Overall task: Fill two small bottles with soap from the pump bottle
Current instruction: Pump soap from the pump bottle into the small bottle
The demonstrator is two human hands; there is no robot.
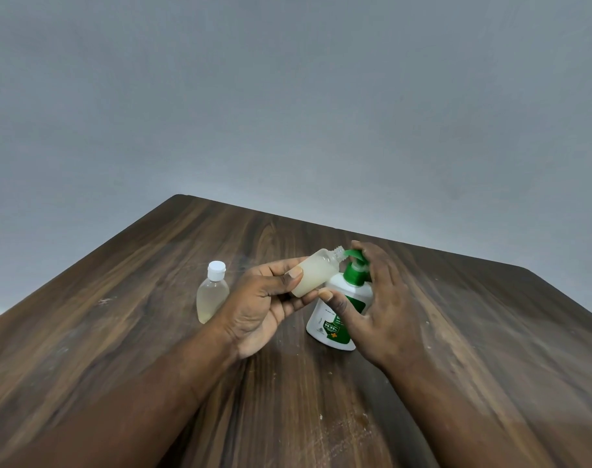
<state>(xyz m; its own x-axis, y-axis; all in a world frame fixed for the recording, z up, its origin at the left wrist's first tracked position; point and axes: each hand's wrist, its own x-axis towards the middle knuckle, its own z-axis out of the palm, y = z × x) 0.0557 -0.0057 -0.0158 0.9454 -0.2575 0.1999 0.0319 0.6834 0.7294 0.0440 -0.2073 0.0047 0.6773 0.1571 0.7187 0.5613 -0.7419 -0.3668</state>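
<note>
Now: left hand (264,309) pinches uncapped small bottle (316,273), tilted, mouth at the green spout of pump bottle (341,312), three o'clock of it. Right hand (379,305) curls over the pump head. Capped small bottle (213,292) stands at nine o'clock, apart.

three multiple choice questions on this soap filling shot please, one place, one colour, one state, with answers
1. Where is the capped small bottle?
A. upright on the table, left of the left hand
B. lying on its side
C. held in the air

2. What colour is the pump top of the pump bottle?
A. white
B. green
C. blue

3. How is the open small bottle held?
A. upright, cap on
B. upside down
C. tilted, mouth at the spout

Answers:
1 A, it stands alone beside the left hand.
2 B, the top is green above a white body.
3 C, the left hand grips it, neck bare, while the right hand holds the pump bottle.
</note>
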